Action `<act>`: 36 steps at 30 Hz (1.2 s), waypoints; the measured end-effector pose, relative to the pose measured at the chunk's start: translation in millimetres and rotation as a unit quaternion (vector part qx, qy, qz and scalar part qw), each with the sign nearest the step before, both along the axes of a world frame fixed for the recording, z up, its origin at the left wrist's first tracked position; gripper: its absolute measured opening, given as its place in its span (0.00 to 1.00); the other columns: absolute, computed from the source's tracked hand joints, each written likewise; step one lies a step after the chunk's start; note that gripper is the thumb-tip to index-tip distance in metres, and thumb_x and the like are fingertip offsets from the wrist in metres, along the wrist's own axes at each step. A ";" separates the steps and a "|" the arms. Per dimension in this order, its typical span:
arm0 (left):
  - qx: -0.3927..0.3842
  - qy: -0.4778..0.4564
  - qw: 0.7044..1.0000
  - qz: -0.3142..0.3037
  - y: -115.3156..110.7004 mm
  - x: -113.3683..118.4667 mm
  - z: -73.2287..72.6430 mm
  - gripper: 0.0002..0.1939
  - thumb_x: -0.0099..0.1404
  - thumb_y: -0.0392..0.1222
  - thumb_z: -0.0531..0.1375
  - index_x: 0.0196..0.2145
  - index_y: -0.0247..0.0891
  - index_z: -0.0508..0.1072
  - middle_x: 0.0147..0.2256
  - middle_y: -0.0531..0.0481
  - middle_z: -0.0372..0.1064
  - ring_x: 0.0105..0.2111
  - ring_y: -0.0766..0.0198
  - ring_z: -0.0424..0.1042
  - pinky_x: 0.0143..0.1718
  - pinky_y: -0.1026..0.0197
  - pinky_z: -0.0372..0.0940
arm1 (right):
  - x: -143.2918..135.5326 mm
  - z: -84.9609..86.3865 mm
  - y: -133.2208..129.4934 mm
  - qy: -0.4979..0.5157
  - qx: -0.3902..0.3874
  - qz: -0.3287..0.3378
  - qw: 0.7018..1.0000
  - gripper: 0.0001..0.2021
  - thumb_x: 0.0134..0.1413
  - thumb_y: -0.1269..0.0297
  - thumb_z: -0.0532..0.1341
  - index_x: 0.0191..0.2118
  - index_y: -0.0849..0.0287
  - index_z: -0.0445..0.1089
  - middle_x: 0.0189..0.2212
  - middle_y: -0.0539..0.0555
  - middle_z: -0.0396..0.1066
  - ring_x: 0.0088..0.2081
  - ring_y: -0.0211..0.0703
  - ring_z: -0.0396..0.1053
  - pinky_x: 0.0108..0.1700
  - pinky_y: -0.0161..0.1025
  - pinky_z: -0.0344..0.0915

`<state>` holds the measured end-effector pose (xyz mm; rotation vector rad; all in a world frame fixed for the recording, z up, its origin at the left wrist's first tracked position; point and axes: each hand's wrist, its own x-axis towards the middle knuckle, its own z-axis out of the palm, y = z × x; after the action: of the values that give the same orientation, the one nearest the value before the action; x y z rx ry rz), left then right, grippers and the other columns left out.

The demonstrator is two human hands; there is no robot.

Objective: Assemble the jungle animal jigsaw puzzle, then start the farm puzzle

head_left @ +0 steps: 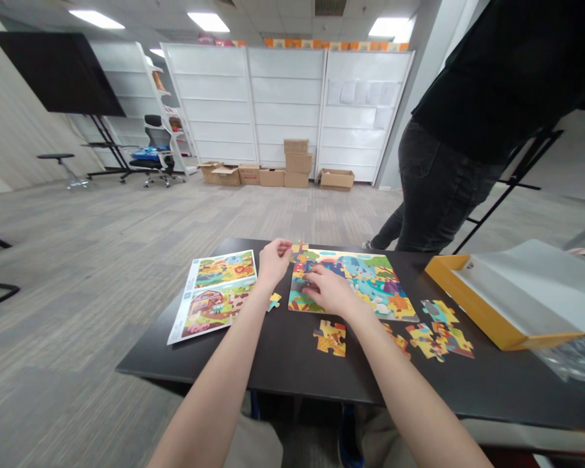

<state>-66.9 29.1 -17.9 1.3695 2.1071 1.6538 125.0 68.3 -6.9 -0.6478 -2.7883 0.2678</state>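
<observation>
A colourful puzzle board (370,266) lies on the black table (283,364). At its upper left corner, my left hand (275,260) is closed on the edge of a puzzle piece (299,250). My right hand (329,289) rests over the left part of the board, fingers bent and slightly apart; whether anything is under the fingertips is hidden. One loose yellow piece (331,338) lies below the board, and a small piece (273,301) sits beside my left forearm. Several loose pieces (439,335) are spread to the right, partly overlapping.
A printed picture sheet (219,296) lies at the table's left. An open yellow box (487,305) stands at the right, with clear plastic (575,356) beside it. Beyond the table at the right stands a person (433,175) in dark clothes. Cardboard boxes (297,162) line the far shelves.
</observation>
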 end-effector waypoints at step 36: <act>-0.224 0.272 0.931 -0.094 4.7 0.3 -14.9 0.17 0.66 0.36 0.58 0.51 0.41 0.77 0.55 0.42 0.72 0.52 0.50 0.73 0.55 0.51 0.68 | -3.7 -9.3 2.9 -0.026 -0.026 0.028 0.999 0.10 0.64 0.61 0.60 0.45 0.58 0.75 0.47 0.59 0.73 0.52 0.50 0.67 0.54 0.44 0.63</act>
<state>-66.6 33.8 -32.8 1.9252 2.3156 0.6940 121.4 71.2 -16.2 -0.5964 -2.8622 0.3412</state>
